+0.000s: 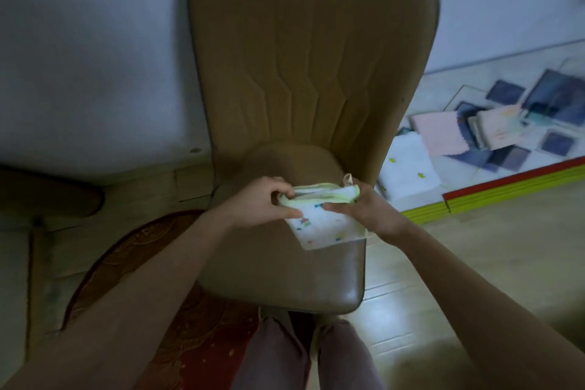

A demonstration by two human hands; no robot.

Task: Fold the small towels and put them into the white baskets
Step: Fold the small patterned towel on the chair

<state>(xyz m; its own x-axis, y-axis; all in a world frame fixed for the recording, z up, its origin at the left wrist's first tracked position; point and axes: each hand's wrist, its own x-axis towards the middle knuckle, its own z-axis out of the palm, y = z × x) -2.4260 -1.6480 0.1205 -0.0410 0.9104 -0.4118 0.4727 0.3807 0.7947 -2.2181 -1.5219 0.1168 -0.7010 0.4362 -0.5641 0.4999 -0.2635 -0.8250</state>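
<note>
A small white towel with coloured prints and a pale green border lies partly folded on the seat of a tan chair. My left hand pinches the towel's left folded edge. My right hand grips its right edge, thumb laid across the top. On the mat to the right lie more small towels: a white one, a pink one and a pale printed one. No white basket shows.
The chair's tall backrest rises against a pale wall. A play mat with a red and yellow edge lies on the wooden floor at right. A dark red patterned rug is below left. My legs stand before the chair.
</note>
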